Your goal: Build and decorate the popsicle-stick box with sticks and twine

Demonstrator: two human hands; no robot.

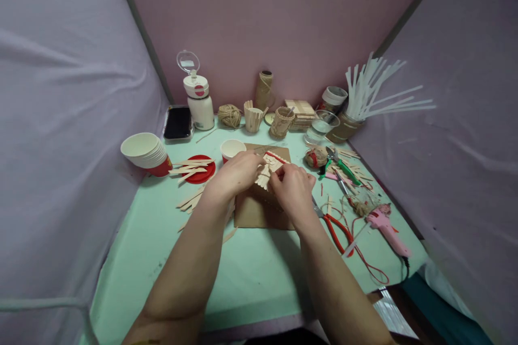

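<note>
At the middle of the pale green table (259,280), above a sheet of brown cardboard (259,217), a small panel of pale wooden sticks (264,177) with a red strip (277,157) along its far edge sits between two bare hands. The left hand (242,168) holds the panel by its left side, fingers bent and close together. The right hand (294,183) comes in from the other side, thumb and forefinger drawn near each other on the panel's surface; whether they pinch anything I cannot tell, since the fingertips are small and partly covered. Just beyond the left hand stands a paper cup (232,147). Further left, loose sticks lie across a red lid (209,174), near a stack of cups (141,150) tipped on its side. To the right are scissors with orange-red handles (339,238), a pink glue gun (389,232) (its cord trailing toward the table's edge) and a green-handled cutting tool (348,171). Along the back wall stand a white bottle (201,111), a ball of twine (229,116) and a tall spool of twine (264,91).
</note>
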